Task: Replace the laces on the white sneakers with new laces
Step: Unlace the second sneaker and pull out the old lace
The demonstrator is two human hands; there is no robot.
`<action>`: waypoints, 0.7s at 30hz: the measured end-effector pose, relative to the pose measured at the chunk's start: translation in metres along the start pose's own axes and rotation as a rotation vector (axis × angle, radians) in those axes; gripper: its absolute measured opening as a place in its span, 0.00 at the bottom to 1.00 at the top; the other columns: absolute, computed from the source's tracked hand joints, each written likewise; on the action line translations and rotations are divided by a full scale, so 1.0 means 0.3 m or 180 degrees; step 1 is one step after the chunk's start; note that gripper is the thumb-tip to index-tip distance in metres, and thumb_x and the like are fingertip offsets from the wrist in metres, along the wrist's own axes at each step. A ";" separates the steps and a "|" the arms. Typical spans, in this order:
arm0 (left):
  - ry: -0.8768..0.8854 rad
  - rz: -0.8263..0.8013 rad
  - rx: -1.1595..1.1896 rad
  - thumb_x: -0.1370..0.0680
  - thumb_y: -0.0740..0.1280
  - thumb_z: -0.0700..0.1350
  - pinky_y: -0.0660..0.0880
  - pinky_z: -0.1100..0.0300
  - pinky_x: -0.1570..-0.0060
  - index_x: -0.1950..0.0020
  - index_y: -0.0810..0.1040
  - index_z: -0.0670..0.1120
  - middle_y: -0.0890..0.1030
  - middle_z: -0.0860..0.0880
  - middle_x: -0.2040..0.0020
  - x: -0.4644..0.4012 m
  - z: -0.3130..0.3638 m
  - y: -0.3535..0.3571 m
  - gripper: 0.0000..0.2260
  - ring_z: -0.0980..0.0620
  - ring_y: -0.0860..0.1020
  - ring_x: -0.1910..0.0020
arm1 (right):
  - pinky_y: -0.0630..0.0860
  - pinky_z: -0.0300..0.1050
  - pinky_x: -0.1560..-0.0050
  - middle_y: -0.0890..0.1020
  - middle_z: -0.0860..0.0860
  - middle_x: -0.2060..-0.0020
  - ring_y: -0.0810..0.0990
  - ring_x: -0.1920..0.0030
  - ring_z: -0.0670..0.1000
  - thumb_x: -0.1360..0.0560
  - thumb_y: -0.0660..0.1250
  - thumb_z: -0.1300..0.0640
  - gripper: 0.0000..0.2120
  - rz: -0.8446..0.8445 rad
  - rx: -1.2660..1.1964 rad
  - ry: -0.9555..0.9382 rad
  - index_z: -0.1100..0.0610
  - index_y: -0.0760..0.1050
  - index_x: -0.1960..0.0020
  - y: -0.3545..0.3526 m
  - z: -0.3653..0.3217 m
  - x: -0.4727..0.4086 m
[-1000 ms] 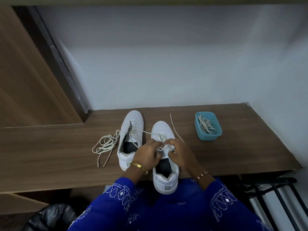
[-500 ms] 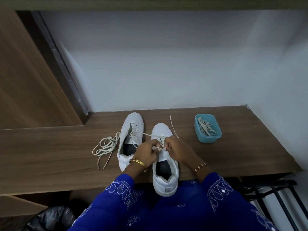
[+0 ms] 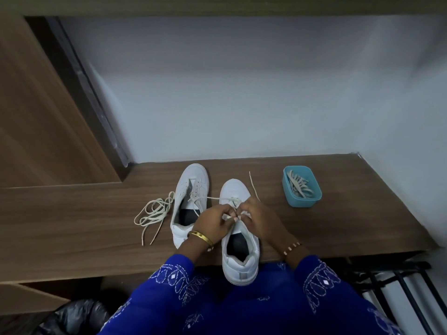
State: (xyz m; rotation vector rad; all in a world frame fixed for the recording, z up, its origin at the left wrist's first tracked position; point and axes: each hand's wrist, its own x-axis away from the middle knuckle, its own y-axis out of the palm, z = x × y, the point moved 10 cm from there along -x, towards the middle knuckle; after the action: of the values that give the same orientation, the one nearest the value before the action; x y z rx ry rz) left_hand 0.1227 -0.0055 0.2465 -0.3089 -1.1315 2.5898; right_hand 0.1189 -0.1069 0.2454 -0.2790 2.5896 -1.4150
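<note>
Two white sneakers stand side by side on the wooden bench [image 3: 338, 226]. The right sneaker [image 3: 240, 257] overhangs the front edge with its heel toward me. My left hand [image 3: 212, 221] and my right hand [image 3: 258, 218] meet over its eyelets, and each pinches the cream lace [image 3: 254, 187] threaded there. One free end of that lace trails away toward the wall; another strand runs left across to the left sneaker [image 3: 191, 201]. The left sneaker is partly laced and open at the tongue.
A loose cream lace [image 3: 152, 212] lies coiled left of the sneakers. A blue tub [image 3: 302, 201] holding several laces sits at the right. A wall runs behind the bench, a wooden panel at left, a black rack [image 3: 399, 286] below right.
Both hands have crept forward along the right sneaker toward its toe, still working the lace. The camera has tilted slightly, so the scene sits a little lower in view.
</note>
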 end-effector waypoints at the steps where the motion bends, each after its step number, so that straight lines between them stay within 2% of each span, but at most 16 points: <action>1: -0.0017 0.0002 -0.0027 0.25 0.67 0.43 0.66 0.62 0.61 0.52 0.78 0.42 0.81 0.46 0.56 0.000 -0.001 0.002 0.06 0.49 0.76 0.57 | 0.70 0.45 0.52 0.76 0.55 0.50 0.76 0.50 0.53 0.24 0.61 0.60 0.08 0.0015 0.0205 -0.0031 0.60 0.77 0.48 0.002 -0.009 -0.001; 5: -0.0059 -0.0063 -0.0085 0.23 0.64 0.43 0.69 0.57 0.57 0.52 0.77 0.39 0.81 0.42 0.54 0.000 -0.016 0.020 0.07 0.44 0.77 0.53 | 0.69 0.45 0.57 0.77 0.54 0.55 0.76 0.55 0.54 0.22 0.58 0.62 0.07 0.0240 0.0358 0.0081 0.60 0.74 0.51 0.002 0.008 -0.014; 7: -0.0065 -0.0124 -0.0064 0.22 0.63 0.42 0.67 0.58 0.59 0.53 0.76 0.39 0.80 0.42 0.55 -0.001 -0.025 0.027 0.06 0.43 0.76 0.54 | 0.73 0.49 0.56 0.75 0.54 0.59 0.75 0.58 0.54 0.22 0.56 0.62 0.06 0.0639 -0.0296 0.0631 0.58 0.72 0.53 -0.031 0.096 -0.008; 10: -0.0131 -0.0176 0.0166 0.22 0.62 0.41 0.67 0.57 0.60 0.58 0.72 0.45 0.78 0.44 0.60 0.010 -0.049 0.032 0.05 0.43 0.77 0.56 | 0.78 0.52 0.62 0.77 0.58 0.58 0.78 0.60 0.58 0.21 0.57 0.61 0.05 0.1470 -0.1943 0.1956 0.57 0.69 0.55 -0.068 0.281 0.057; 11: -0.0144 -0.0178 0.0256 0.22 0.61 0.41 0.67 0.57 0.60 0.59 0.70 0.47 0.77 0.45 0.62 0.013 -0.059 0.035 0.07 0.42 0.76 0.57 | 0.78 0.49 0.64 0.78 0.59 0.59 0.78 0.60 0.58 0.21 0.57 0.61 0.06 0.1643 -0.2034 0.2112 0.58 0.68 0.57 -0.076 0.311 0.072; 12: -0.0148 -0.0170 0.0313 0.22 0.61 0.40 0.68 0.57 0.60 0.61 0.68 0.49 0.76 0.47 0.63 0.016 -0.064 0.038 0.09 0.42 0.76 0.58 | 0.76 0.47 0.64 0.78 0.58 0.61 0.77 0.59 0.59 0.21 0.57 0.62 0.08 0.1675 -0.1802 0.2087 0.58 0.68 0.59 -0.095 0.312 0.080; 14: -0.0148 -0.0096 0.0417 0.22 0.61 0.40 0.69 0.56 0.59 0.63 0.65 0.53 0.75 0.47 0.63 0.018 -0.063 0.038 0.13 0.45 0.76 0.60 | 0.72 0.46 0.60 0.76 0.56 0.59 0.76 0.55 0.58 0.23 0.59 0.64 0.06 0.1596 -0.1110 0.1715 0.58 0.70 0.57 -0.130 0.271 0.081; 15: -0.0141 -0.0027 0.0501 0.22 0.62 0.40 0.70 0.55 0.58 0.64 0.66 0.54 0.76 0.48 0.63 0.015 -0.061 0.033 0.13 0.46 0.75 0.61 | 0.73 0.48 0.55 0.76 0.56 0.55 0.76 0.51 0.58 0.24 0.60 0.65 0.04 0.1513 -0.0734 0.1442 0.59 0.73 0.52 -0.140 0.238 0.075; 17: -0.0088 0.0172 0.0643 0.23 0.63 0.39 0.70 0.58 0.59 0.63 0.68 0.52 0.75 0.51 0.64 0.005 -0.058 0.019 0.12 0.52 0.74 0.63 | 0.71 0.50 0.47 0.76 0.57 0.47 0.74 0.46 0.56 0.26 0.61 0.64 0.14 0.1171 -0.0112 0.0642 0.61 0.75 0.41 -0.127 0.127 0.051; 19: 0.0020 0.0324 0.0709 0.24 0.63 0.40 0.67 0.69 0.62 0.62 0.69 0.51 0.73 0.55 0.64 0.003 -0.042 0.001 0.09 0.60 0.72 0.64 | 0.73 0.49 0.49 0.80 0.57 0.50 0.76 0.49 0.56 0.29 0.62 0.63 0.15 0.0765 0.0171 -0.0249 0.61 0.78 0.45 -0.077 0.007 0.032; 21: 0.0102 0.0278 0.0802 0.25 0.62 0.42 0.65 0.74 0.62 0.63 0.68 0.54 0.73 0.56 0.65 0.008 -0.018 0.008 0.10 0.62 0.72 0.64 | 0.74 0.47 0.57 0.81 0.57 0.59 0.79 0.57 0.57 0.31 0.63 0.66 0.09 0.0536 0.0548 -0.0594 0.61 0.80 0.54 -0.028 -0.039 0.025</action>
State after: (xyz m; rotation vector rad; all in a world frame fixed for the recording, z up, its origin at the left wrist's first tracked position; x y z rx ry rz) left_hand 0.1216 -0.0026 0.2408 -0.3470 -0.7851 2.7543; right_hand 0.1095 -0.1037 0.2584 -0.1560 2.2693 -1.4645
